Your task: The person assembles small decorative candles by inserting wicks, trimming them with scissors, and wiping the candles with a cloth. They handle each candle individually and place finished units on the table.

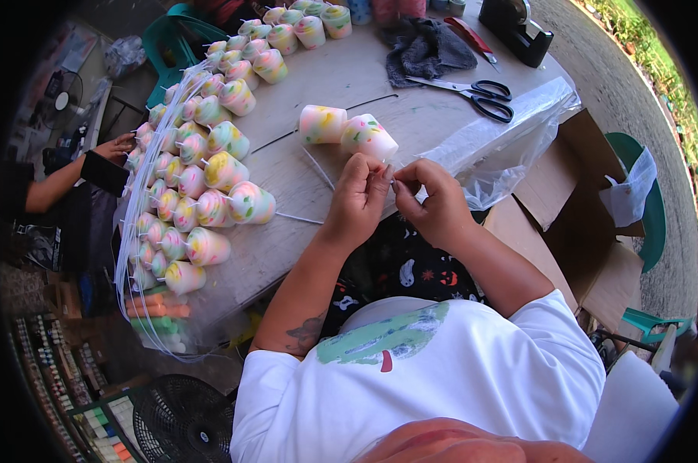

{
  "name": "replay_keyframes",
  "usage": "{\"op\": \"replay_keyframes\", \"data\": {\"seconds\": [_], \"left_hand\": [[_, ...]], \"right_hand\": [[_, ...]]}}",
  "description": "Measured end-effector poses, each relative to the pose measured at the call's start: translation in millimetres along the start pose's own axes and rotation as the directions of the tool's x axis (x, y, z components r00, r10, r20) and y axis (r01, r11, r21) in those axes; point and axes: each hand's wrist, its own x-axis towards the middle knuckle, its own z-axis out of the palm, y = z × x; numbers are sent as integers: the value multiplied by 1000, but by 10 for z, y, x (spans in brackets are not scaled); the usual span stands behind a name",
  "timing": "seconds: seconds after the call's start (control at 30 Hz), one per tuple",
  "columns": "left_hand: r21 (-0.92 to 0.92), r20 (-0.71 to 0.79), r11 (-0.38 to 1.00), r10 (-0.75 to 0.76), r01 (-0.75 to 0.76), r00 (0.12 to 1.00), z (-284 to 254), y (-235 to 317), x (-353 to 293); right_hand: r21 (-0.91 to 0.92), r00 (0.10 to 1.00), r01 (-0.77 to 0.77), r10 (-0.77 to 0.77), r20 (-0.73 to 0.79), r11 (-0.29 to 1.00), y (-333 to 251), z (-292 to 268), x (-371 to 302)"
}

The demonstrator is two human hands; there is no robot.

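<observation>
- Speckled candle (370, 137): pale, cup-shaped.
- Tiny piece (393, 175): pinched, mostly hidden, just nearside of the speckled candle.
- Pink-yellow candle (322, 125): cup-shaped, left of the speckled candle.

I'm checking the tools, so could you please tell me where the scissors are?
In the head view, the scissors lie on the table at upper right, between the grey cloth and the clear plastic.
</observation>
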Motion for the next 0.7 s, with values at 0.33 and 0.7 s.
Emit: {"op": "replay_keyframes", "data": {"seconds": [0.33,0.7], "left_hand": [[211,-31,970,134,-124,991,-14,47,29],[229,-52,961,168,-152,984,-10,19,32]], "right_hand": [[436,871,-487,379,313,757,54,-142,23],[473,883,-423,233,408,773,219,-212,63]]}}
